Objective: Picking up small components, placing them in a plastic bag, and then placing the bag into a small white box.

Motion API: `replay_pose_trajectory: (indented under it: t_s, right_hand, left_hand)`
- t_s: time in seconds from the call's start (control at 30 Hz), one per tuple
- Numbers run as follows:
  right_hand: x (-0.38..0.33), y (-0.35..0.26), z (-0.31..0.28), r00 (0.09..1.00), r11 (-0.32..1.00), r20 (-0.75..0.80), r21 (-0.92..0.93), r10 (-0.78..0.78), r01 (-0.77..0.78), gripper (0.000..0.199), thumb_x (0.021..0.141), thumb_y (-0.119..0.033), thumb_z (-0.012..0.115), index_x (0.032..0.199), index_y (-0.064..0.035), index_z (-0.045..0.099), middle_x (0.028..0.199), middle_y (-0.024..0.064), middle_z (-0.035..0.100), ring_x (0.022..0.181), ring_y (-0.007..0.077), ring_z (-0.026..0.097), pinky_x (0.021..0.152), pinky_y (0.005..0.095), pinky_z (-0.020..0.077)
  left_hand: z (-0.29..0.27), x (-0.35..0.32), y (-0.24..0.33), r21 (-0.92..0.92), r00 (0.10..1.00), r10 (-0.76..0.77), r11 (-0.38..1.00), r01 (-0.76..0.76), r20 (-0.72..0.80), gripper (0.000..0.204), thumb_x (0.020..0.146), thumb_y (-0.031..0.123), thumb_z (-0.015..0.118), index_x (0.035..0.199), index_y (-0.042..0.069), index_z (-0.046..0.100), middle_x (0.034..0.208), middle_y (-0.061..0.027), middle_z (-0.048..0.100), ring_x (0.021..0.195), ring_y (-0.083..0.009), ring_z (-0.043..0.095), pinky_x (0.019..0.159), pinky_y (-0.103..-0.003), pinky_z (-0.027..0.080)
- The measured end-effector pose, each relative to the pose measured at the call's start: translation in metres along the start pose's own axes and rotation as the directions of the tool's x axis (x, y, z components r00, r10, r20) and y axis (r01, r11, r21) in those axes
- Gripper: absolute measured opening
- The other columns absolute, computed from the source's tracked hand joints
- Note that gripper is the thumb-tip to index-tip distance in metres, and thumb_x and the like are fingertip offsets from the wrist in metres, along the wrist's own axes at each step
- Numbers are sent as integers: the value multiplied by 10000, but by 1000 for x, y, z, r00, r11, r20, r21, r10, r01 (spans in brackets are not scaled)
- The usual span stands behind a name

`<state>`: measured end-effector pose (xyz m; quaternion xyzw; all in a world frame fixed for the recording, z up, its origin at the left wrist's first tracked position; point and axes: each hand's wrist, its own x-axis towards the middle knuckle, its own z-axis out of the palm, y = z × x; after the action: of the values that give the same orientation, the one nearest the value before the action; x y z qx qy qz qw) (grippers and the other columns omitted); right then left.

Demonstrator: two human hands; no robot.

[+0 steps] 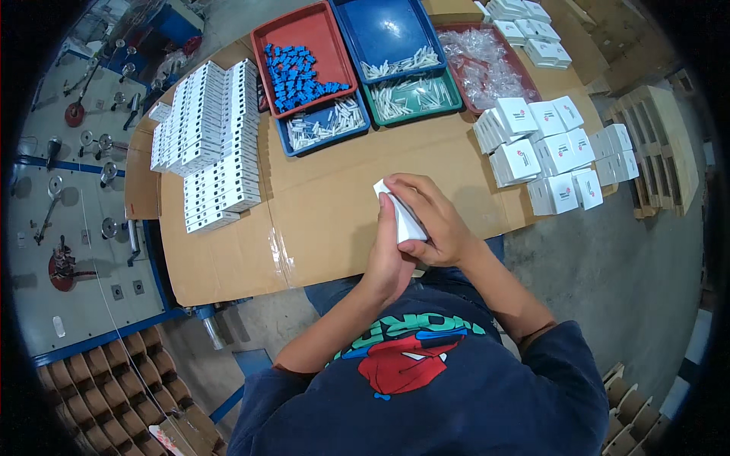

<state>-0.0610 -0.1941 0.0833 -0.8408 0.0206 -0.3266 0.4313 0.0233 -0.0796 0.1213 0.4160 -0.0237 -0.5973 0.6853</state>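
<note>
A person holds one white piece (411, 221) in the air, between the body and the near edge of the table (327, 197). The left hand (390, 258) is closed on it from the left and below, with its thumb pointing up along the side. The right hand (441, 224) is closed on it from the right, with its fingers bent over the top. So both hands are clamped on the same white piece, and they hide a good part of it. The table has brown cardboard on it. At its left side are tall rows of white boxes (220, 144), packed close together. At the far side, a red tray (328, 45) holds small blue parts (293, 80), and it covers some of a small blue tray (334, 142) full of white bits (323, 128). Next to them, a big blue tray (384, 26) has white sticks (403, 64) at its near end. It covers part of a green tray (418, 117), which has more white sticks in it. To the right of that, clear bags (479, 57) fill another red tray (526, 78). White blocks (559, 154) sit in piles near the right edge. A wooden pallet (661, 144) is past them.
</note>
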Motion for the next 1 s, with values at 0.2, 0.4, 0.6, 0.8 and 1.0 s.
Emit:
replay_pose_trajectory:
  t_s: [0.2, 0.4, 0.6, 0.8, 1.0]
  right_hand:
    - [-6, 2, 6, 997, 994, -49, -91, -62, 57, 771, 973, -583, 556, 1420, 45, 534, 1350, 264, 528, 1186, 420, 562, 1007, 473, 474]
    - [-10, 4, 9, 997, 990, -23, -122, -76, 73, 811, 1033, -611, 426, 1382, 113, 535, 1377, 310, 511, 1206, 446, 565, 1024, 483, 477]
    - [-12, 5, 14, 996, 989, -45, -126, -83, 77, 801, 1046, -604, 394, 1368, 114, 546, 1375, 315, 518, 1196, 451, 577, 1020, 481, 484]
    - [-10, 3, 15, 995, 993, -70, -107, -66, 59, 808, 1058, -612, 342, 1358, 105, 562, 1348, 304, 542, 1173, 448, 591, 1002, 483, 496]
    - [0, -1, 0, 992, 986, 57, -116, -114, 120, 832, 1042, -640, 356, 1451, 69, 503, 1501, 277, 474, 1349, 418, 509, 1112, 475, 414]
  left_hand:
    - [-2, 0, -10, -33, 999, 36, 999, -36, -4, 642, 1077, 624, 331, 1481, 131, 410, 1329, -78, 576, 1241, -211, 591, 1039, -359, 505]
    - [-4, 0, -13, -36, 999, 44, 998, -45, -12, 612, 1089, 592, 333, 1470, 120, 417, 1312, -67, 569, 1246, -189, 579, 1028, -343, 513]
    - [-8, 0, -17, -50, 997, 69, 996, -71, -29, 585, 1098, 569, 338, 1454, 115, 433, 1292, -62, 579, 1210, -179, 596, 1001, -330, 521]
    - [-17, 2, -22, -70, 997, 76, 995, -77, -20, 558, 1097, 566, 349, 1426, 131, 468, 1260, -55, 597, 1177, -167, 610, 980, -316, 524]
    - [-12, 6, -20, -50, 982, 180, 982, -183, -55, 637, 1092, 560, 356, 1543, 110, 339, 1388, -106, 542, 1269, -217, 562, 1050, -364, 474]
